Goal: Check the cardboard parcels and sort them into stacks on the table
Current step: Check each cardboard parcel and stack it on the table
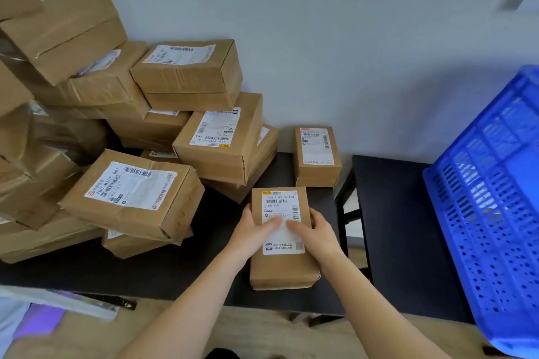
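A small cardboard parcel (281, 268) with a white shipping label lies on the black table (163, 268) near its front edge. My left hand (255, 232) grips its left side, thumb on the label. My right hand (313, 230) grips its right side, thumb also on the label. A second small labelled parcel (317, 156) stands just behind it by the wall. A large untidy pile of cardboard parcels (131, 195) fills the left half of the table and rises against the wall.
A blue perforated plastic crate (490, 213) stands tilted at the right on a second black table (390, 230). A narrow gap separates the two tables. Wooden floor shows below, with a grey and purple object (43, 309) at the lower left.
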Tool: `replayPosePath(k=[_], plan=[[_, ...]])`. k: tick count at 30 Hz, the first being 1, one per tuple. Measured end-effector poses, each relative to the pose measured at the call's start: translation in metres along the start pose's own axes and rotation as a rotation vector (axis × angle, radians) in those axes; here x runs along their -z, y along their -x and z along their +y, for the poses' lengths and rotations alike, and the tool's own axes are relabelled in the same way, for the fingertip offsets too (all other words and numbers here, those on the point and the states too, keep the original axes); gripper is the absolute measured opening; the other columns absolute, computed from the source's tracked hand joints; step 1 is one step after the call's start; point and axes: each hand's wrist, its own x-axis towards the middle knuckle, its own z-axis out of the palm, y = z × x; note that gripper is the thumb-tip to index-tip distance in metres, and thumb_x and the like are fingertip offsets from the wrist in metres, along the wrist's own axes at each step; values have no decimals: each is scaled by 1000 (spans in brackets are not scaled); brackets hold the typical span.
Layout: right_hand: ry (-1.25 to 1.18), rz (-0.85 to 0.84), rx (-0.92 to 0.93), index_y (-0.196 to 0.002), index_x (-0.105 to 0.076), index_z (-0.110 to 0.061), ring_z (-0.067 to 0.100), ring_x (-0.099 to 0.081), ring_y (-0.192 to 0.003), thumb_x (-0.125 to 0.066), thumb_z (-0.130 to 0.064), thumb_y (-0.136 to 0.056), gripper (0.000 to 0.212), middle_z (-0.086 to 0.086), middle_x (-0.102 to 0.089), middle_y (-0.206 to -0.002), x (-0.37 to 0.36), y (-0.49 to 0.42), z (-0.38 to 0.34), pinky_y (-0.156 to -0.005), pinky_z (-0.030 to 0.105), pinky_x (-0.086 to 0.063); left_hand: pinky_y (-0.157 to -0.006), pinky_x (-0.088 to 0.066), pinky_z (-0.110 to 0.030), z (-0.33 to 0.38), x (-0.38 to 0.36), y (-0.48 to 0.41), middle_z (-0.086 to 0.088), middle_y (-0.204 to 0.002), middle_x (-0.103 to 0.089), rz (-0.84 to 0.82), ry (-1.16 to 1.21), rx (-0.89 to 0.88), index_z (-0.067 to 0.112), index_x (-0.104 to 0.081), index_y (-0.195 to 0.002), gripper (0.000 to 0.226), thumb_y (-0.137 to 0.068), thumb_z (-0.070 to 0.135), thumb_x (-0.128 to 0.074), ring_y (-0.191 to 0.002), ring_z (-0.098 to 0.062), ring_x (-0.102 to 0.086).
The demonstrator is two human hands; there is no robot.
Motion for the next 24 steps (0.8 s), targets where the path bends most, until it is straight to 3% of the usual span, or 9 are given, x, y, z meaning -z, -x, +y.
replayPosePath(k=[4, 11, 17, 24], plan=[[16, -17, -39, -141, -34, -22, 15, -62, -99, -68, -36, -84, 68, -6, -60, -112, -3, -2, 0, -85, 33, -53, -54, -49, -17, -3, 2, 1, 14, -99, -64, -35, 57, 40, 26, -44, -135, 67, -78, 38, -76, -83, -5, -66], [-78, -74, -171, -138, -39, -18, 20, -65, -97, -71, -34, -82, 66, 3, -64, -115, -1, -9, 3, -87, 38, -55, -69, -54, -25, -5, 5, -4, 3, -113, -67, -70, 90, 60, 24, -46, -134, 63, -79, 34, -76, -93, -13, -67], [-36, -72, -169, -132, -42, -18, 21, -65, -98, -71, -30, -83, 58, 3, -64, -116, 0, -13, 1, -90, 41, -54, -58, -50, -21, -5, 0, -7, 6, -108, -66, -46, 101, 67, 24, -46, -134, 59, -82, 30, -73, -87, -11, -67], [-17, -82, -146, -135, -42, -17, 22, -65, -100, -71, -30, -83, 61, 4, -65, -116, 0, -13, 1, -91, 44, -53, -57, -51, -20, -7, 2, -10, 6, -106, -68, -52, 92, 73, 23, -46, -134, 61, -80, 30, -75, -84, -10, -69]])
